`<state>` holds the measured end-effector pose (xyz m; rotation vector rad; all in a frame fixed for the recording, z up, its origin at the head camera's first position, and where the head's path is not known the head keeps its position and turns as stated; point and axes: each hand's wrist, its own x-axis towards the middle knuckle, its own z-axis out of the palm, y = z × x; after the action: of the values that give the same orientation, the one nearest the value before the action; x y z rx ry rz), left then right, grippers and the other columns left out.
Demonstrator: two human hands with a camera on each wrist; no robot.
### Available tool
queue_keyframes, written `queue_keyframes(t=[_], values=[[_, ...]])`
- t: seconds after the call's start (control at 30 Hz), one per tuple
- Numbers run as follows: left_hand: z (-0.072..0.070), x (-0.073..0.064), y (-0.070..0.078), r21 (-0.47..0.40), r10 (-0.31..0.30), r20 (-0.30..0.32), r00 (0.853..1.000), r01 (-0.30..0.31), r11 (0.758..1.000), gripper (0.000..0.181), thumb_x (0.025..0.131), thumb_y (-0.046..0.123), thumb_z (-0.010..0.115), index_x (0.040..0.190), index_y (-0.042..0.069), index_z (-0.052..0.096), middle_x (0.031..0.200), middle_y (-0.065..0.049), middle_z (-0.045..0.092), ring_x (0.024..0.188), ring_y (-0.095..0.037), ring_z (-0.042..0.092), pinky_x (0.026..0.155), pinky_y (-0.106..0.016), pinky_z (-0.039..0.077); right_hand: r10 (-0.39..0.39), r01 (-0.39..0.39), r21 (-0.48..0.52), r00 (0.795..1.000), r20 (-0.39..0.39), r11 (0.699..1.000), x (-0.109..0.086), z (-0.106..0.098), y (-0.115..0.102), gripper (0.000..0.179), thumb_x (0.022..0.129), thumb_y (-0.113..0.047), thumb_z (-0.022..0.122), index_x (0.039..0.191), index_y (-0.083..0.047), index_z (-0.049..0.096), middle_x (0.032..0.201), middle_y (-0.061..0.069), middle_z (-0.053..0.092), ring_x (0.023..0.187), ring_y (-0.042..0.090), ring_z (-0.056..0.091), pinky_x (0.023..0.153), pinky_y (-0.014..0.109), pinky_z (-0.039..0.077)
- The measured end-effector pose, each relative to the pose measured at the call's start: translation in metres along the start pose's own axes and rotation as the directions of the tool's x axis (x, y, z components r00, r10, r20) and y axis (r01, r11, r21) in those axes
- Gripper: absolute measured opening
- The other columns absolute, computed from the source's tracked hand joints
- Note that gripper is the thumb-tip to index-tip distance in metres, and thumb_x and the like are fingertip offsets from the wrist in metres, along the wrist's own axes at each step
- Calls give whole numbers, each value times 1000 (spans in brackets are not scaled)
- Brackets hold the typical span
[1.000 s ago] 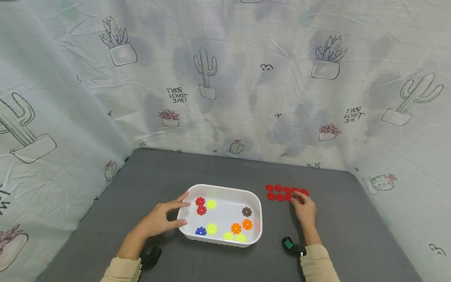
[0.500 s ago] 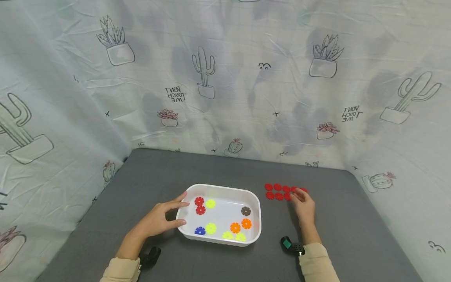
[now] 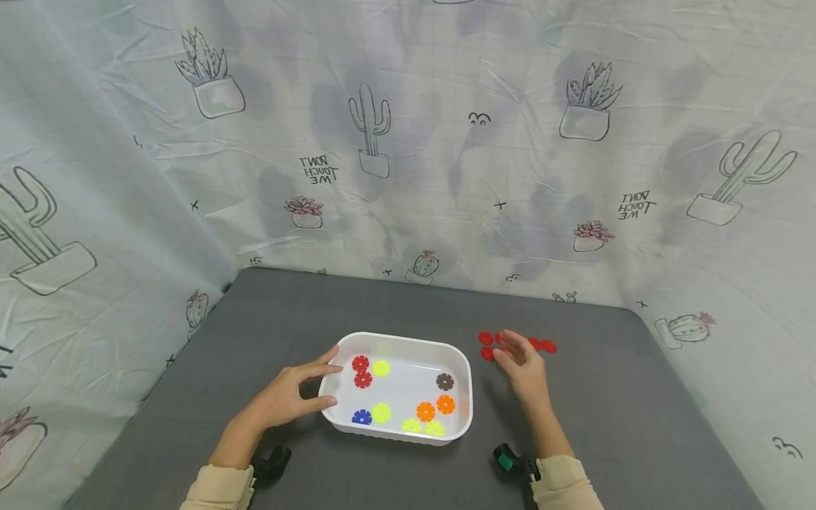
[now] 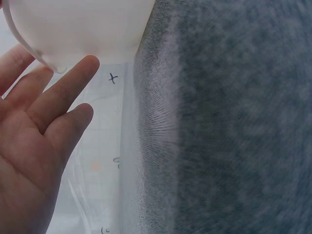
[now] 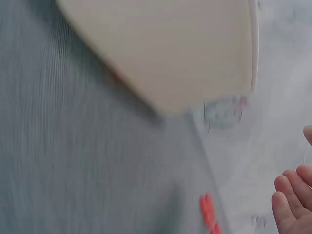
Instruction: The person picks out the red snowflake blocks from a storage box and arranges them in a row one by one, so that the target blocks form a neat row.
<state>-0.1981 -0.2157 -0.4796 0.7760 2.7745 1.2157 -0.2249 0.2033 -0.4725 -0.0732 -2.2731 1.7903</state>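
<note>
A white plastic tray (image 3: 398, 340) stands on the table, with notched toy discs lying inside it. My left hand (image 3: 290, 397) holds the tray's left end, thumb and fingertips at its rim. In the left wrist view some fingers (image 4: 68, 92) reach along the tray's outer wall (image 4: 83, 29), others over the rim. My right hand (image 3: 528, 368) is right of the tray, over a group of red discs (image 3: 548, 346). Its thumb and fingers stand apart, with nothing visible between them. The hand hides the middle of that group. In the right wrist view, loosely bent fingers (image 5: 292, 195) show at the edge.
Inside the tray are red (image 3: 363, 380), yellow-green (image 3: 381, 413), orange (image 3: 426, 411), blue (image 3: 361, 417) and brown (image 3: 445, 382) discs. A grey cloth (image 3: 344, 297) covers the table. Patterned curtains (image 3: 421, 212) hang behind and at both sides. Each wrist wears a black camera (image 3: 273, 464).
My right hand has moved left along the red discs, uncovering those at the right end and covering the middle ones. The left hand and the tray have stayed in place.
</note>
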Motion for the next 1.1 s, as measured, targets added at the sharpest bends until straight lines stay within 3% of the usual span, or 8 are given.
queue_keyframes(t=[0.23,0.5,0.7,0.93,1.1], values=[[-1,0,1,-7,-2,-2,1000,2,1000,57,78,38,75,127,11,61,149,-7,40,131,-31,45,100,-58,40,-83,76,60,988,132,995,-12,28,-30,48,86,-7,68,130,2,52,133,20,54,125,31,51,100,17,42],[0,1,-1,-24,-13,4,1000,13,1000,56,79,36,75,127,11,61,149,-7,39,132,-33,44,101,-59,38,-103,70,122,952,288,990,-22,66,-53,46,87,-8,66,131,-1,51,134,18,53,126,29,50,109,41,36],[0,1,-1,-35,-26,10,1000,26,999,56,79,35,75,128,10,60,150,-8,38,133,-35,43,101,-61,37,-92,48,128,924,371,991,-23,97,-59,45,88,-6,65,130,-1,52,134,18,54,125,30,50,109,43,36],[1,2,0,-25,-39,19,999,39,999,56,79,35,74,128,11,60,150,-8,37,133,-35,42,102,-61,37,-69,68,19,894,443,998,-25,132,-60,40,88,-11,66,126,-4,56,127,13,59,119,27,55,105,43,41],[0,2,0,-14,-31,23,999,31,999,56,80,35,73,129,11,60,150,-9,37,133,-34,43,101,-61,37,-15,38,-35,870,493,999,-27,152,-64,40,86,-16,69,124,-7,58,125,14,61,117,25,57,103,40,44]])
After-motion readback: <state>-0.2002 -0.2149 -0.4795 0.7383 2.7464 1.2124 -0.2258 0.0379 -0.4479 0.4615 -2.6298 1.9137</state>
